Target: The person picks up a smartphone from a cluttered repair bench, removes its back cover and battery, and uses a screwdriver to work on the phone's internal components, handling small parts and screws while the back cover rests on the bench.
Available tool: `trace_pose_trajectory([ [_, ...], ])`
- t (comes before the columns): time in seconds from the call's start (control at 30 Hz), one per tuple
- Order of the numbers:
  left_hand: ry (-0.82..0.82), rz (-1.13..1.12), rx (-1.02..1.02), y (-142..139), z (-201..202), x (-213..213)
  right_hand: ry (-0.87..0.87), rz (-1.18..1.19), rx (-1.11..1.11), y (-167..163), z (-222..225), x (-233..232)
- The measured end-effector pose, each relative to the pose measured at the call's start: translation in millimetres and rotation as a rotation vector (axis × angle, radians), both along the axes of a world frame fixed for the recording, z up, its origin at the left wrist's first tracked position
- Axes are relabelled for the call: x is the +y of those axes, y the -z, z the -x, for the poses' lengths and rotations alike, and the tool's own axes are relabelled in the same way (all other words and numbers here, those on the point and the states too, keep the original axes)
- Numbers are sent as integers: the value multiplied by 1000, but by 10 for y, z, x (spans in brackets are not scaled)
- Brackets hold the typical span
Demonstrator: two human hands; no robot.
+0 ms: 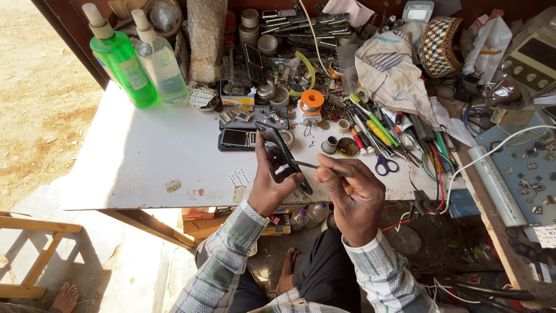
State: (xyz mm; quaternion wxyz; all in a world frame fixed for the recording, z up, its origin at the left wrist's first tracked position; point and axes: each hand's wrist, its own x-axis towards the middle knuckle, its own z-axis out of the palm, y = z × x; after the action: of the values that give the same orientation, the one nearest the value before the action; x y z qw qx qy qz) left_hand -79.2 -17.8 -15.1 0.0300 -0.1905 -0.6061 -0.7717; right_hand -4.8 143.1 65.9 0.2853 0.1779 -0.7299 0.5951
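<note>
— Tweezers [313,166] pinched in my right hand [353,194]; my left hand [272,179] grips the phone [284,156] above the white table [145,156].
— Steady?
— I'd brace both wrists; probe lightly.

Open-air repair stall, white worktable [145,156], circuit boards [237,66], screwdrivers [301,23]

The tabletop [145,156] is white. One spray bottle [120,58] is bright green, the other spray bottle [161,61] clear with pale liquid. The solder spool [312,99] is orange, the scissors' handles [386,165] blue. The phone frame [284,153] is black. The shirt sleeves [226,261] are grey-and-white plaid. The woven basket [440,46] carries a brown-and-cream diamond pattern.
</note>
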Motion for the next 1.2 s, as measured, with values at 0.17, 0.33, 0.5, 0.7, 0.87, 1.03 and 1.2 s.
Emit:
trace_pose_trajectory([
  [0.17, 15, 15, -16, -12, 17, -14, 85, 31, -43, 2, 87, -105],
  [0.33, 39, -18, 6, -2, 30, -13, 87, 9, -63, -7, 130, -153],
  [0.5, 49, -34, 12, 21, 25, -8, 72, 17, -31, -22, 180, -220],
  [0.7, 75, -9, 26, 24, 61, -43, 136, -53, -105, -32, 181, -280],
  [0.87, 99, -14, 37, 19, 87, -74, 35, -24, 3, 5, 200, -285],
  [1.03, 127, -24, -5, -1, 87, -106, 22, -137, 118, 17, 251, -248],
  [1.2, 138, -41, -18, -14, 92, -124, 31, -148, 106, -23, 253, -250],
])
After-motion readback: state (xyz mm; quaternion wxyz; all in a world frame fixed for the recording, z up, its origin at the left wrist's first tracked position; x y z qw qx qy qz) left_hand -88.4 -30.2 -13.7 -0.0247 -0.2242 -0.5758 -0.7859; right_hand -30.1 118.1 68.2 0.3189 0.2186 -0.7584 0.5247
